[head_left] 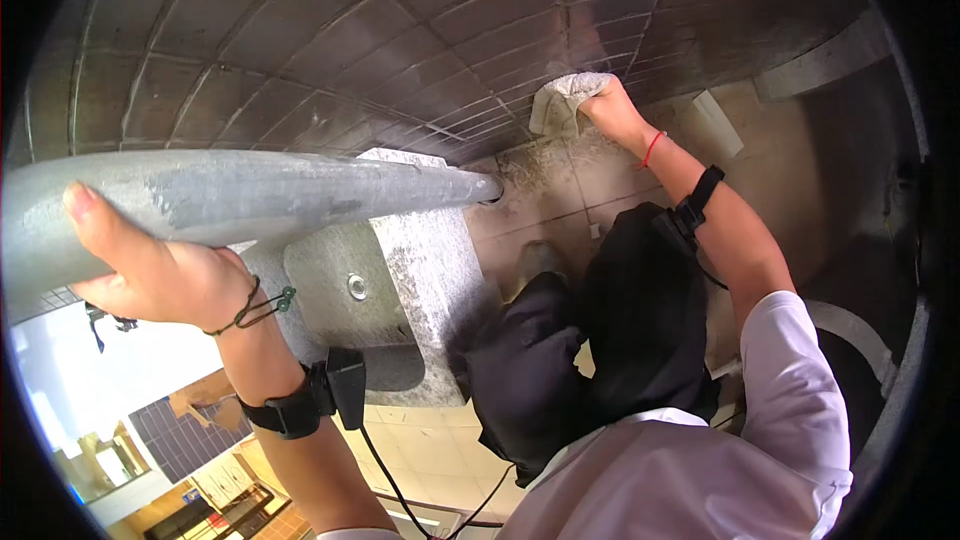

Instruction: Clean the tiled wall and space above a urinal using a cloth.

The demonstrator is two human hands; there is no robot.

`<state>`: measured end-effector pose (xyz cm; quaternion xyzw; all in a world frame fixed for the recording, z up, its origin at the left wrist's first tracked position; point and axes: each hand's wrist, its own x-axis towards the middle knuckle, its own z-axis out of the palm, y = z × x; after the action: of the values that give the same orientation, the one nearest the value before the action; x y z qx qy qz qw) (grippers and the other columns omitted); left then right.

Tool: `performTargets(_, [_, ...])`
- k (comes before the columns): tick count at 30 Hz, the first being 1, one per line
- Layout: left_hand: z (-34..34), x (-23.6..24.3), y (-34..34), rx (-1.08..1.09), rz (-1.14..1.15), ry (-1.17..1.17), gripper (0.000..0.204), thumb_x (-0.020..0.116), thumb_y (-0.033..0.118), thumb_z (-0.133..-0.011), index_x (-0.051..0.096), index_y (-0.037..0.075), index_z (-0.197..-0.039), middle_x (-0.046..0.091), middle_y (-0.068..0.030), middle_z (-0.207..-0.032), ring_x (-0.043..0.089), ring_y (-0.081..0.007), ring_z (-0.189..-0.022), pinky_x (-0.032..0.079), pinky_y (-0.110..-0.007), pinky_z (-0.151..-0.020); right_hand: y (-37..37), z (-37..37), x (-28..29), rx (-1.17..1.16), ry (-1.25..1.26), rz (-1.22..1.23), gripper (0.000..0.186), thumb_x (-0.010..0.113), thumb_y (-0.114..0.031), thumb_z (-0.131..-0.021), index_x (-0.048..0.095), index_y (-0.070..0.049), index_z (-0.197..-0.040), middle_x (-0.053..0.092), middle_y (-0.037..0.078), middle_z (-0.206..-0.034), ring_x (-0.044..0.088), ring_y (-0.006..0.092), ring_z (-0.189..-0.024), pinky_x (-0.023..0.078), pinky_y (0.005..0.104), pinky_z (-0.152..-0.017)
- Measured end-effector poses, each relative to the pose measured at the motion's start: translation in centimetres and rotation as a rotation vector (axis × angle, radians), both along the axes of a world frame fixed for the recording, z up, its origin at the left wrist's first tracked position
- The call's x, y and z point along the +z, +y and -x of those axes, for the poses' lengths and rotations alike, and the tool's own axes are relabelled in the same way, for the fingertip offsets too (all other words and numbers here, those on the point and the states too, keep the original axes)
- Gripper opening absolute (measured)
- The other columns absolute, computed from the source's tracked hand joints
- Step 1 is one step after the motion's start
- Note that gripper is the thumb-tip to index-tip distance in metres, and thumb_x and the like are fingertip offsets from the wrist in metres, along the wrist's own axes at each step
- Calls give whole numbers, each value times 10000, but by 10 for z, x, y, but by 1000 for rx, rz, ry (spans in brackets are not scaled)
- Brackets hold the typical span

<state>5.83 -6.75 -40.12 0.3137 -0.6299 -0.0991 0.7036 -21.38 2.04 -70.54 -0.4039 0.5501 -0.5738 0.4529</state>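
Grey pipe (270, 188), pale cloth (556, 108), hands (175, 285) on both

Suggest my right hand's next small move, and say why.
Perhaps slide the right hand and its cloth slightly along the wall: the cloth sits bunched low by the tiles, and the left hand holds the pipe, likely giving support.

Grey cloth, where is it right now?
In the head view's upper part, right of centre: the cloth is in the right hand, beside the dark tiled wall.
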Motion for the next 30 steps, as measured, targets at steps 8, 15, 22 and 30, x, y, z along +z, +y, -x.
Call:
performTargets(8, [0,-3,-4,38,54,12,363,633,249,-840,476,-23,-1023,560,-112,-948,558,-148,-798,492,-286,-715,-14,-28,84,-1,-35,210,168,497,16,-806,656,-9,-853,619,-7,-666,545,53,-550,432,190,-471])
performTargets(15, [1,-5,-9,19,45,11,300,619,244,-846,496,-12,-945,557,-95,-888,539,-121,-760,485,-266,-683,-20,-34,22,40,233,144,229,515,41,-769,657,-11,-941,648,28,-792,582,76,-729,484,253,-667])
performTargets(22, [-5,4,-1,65,-25,-83,417,584,347,-834,448,3,-1026,558,-152,-958,612,-223,-779,544,-349,-647,-39,-60,31,220,363,14,173,550,-54,-864,652,-8,-997,664,55,-886,599,112,-797,489,265,-715])
performTargets(30, [2,-3,-3,72,-67,-44,428,594,355,-818,461,6,-1027,555,-150,-952,602,-223,-791,533,-355,-650,-101,-163,14,307,43,20,287,518,-29,-795,635,-63,-1055,659,100,-1042,607,152,-991,451,284,-853])
